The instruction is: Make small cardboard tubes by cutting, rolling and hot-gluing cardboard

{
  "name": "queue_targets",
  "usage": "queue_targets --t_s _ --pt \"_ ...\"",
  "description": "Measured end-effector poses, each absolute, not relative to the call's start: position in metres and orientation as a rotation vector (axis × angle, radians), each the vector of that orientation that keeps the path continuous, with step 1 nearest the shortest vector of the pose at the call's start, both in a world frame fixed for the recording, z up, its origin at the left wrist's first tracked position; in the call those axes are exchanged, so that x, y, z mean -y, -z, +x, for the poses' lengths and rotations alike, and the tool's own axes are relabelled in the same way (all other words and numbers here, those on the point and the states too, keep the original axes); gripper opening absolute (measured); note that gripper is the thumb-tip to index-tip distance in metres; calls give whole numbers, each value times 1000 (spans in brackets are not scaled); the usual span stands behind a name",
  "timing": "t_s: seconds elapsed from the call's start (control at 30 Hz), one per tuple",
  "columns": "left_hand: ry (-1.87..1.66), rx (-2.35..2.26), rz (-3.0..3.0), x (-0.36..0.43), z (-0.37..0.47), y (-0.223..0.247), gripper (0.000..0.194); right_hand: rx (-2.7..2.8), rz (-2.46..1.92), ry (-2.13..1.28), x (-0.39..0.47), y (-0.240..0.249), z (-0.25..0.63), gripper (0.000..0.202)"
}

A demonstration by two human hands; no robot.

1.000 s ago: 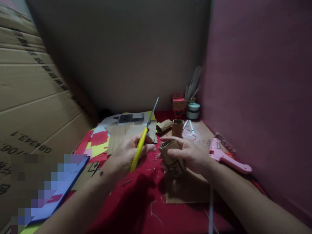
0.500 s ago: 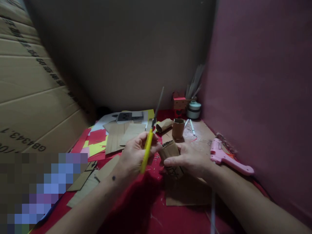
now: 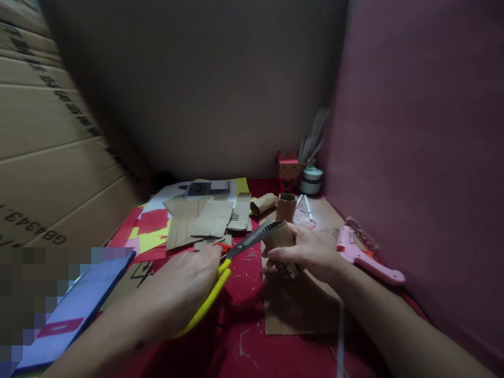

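My left hand is closed round the yellow handles of a pair of scissors. The grey blades point up and right, their tips at the top rim of a cardboard tube. That tube is gripped by my right hand, thumb across its near side, and black markings show low on it. Just behind stands a second cardboard tube, upright. A third brown roll lies on its side to the left of it. Below the held tube a flat cardboard sheet lies on the red table cover.
A pink glue gun lies at the right by the wall. Cut cardboard pieces and red paper cover the left. At the back are a small box figure and a pale blue jar. A large carton stands left.
The scissors have swung from nearly upright to slanting toward the tube, their tips now at its rim. My left hand has moved down and left and turned over. The tube stays in my right hand.
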State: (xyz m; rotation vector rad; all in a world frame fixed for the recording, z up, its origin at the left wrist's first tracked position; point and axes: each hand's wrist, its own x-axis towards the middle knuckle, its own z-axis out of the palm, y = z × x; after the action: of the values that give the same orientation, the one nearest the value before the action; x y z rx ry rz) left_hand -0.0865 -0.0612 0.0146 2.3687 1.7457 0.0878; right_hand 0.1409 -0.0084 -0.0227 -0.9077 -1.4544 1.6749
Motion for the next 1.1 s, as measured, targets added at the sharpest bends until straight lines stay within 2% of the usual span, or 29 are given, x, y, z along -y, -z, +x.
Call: queue_targets --t_s 0.1,0.27,0.63,0.97,1.1 --pt "117 -1778 2453 61 -82 -14 16 1515 -884 -1634 7 24 142 22" --pt "168 -1751 2506 63 -78 -13 21 1568 -900 -1627 5 27 144 21" --pt "-187 -1679 2458 58 -84 -1 27 1440 -902 -1693 9 21 140 26" --pt "-1 -1748 2404 63 -75 -19 29 1513 -889 -1655 7 25 142 24" --pt "-109 -1744 2363 63 -78 -12 26 1548 -916 -1655 5 28 143 24"
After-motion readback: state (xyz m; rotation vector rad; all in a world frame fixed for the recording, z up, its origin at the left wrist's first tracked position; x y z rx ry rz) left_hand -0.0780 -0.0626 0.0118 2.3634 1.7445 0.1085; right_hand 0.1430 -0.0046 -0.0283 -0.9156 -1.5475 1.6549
